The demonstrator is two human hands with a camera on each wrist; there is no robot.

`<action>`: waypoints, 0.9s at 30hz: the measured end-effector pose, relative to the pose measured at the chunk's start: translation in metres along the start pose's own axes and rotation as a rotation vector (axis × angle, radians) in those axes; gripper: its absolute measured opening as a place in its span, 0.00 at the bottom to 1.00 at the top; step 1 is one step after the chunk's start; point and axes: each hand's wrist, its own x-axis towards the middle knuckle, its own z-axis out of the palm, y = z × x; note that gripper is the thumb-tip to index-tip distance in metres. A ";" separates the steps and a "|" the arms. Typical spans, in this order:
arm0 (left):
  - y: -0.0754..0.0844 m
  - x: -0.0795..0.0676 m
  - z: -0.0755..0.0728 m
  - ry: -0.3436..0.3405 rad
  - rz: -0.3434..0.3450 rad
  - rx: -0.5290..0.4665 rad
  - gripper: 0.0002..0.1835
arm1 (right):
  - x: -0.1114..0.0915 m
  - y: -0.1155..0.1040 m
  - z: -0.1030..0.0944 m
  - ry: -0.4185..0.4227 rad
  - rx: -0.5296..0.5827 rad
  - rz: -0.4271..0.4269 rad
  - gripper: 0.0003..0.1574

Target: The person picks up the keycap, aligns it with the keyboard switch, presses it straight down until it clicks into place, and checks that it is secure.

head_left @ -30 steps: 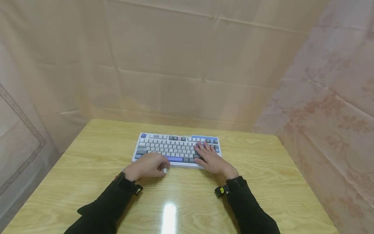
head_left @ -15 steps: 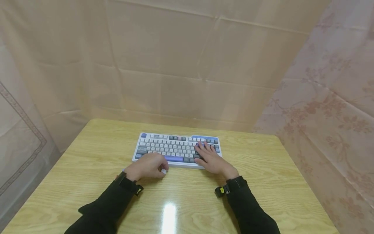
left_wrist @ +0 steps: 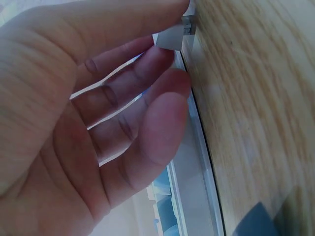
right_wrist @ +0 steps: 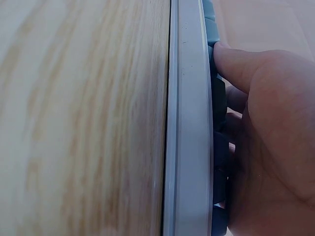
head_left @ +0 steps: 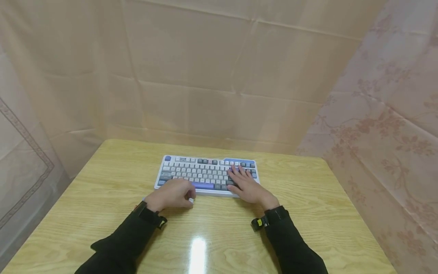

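In the head view my left hand (head_left: 174, 193) is at the front left edge of a white and grey keyboard (head_left: 204, 186) with a purple space bar. Between its thumb and a finger it pinches a small white piece (head_left: 191, 200). From the left wrist this white piece (left_wrist: 171, 37) looks tapered, with a grey, metallic-looking part beside it; the thumb hides the rest, so its kind is unclear. The other fingers curve loosely by the keyboard's front edge. My right hand (head_left: 249, 189) lies with spread fingers over the right-hand keys, thumb touching a dark key in the right wrist view.
Under the keyboard is a light wooden table (head_left: 222, 236), with a bright light reflection near its front. A beige cloth (head_left: 212, 76) hangs behind it, and a floral cloth (head_left: 386, 133) hangs on the right.
The small white piece in my left hand has turned and shows less between the fingers than a second ago. The right hand and keyboard stay where they were.
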 end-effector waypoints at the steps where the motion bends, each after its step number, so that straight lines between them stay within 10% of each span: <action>1: 0.000 0.000 0.000 -0.002 -0.003 -0.003 0.04 | 0.000 0.000 0.000 0.000 0.000 0.002 0.40; 27: -0.048 0.006 -0.067 0.260 -0.118 -0.018 0.14 | 0.019 -0.005 0.003 -0.012 -0.004 -0.019 0.41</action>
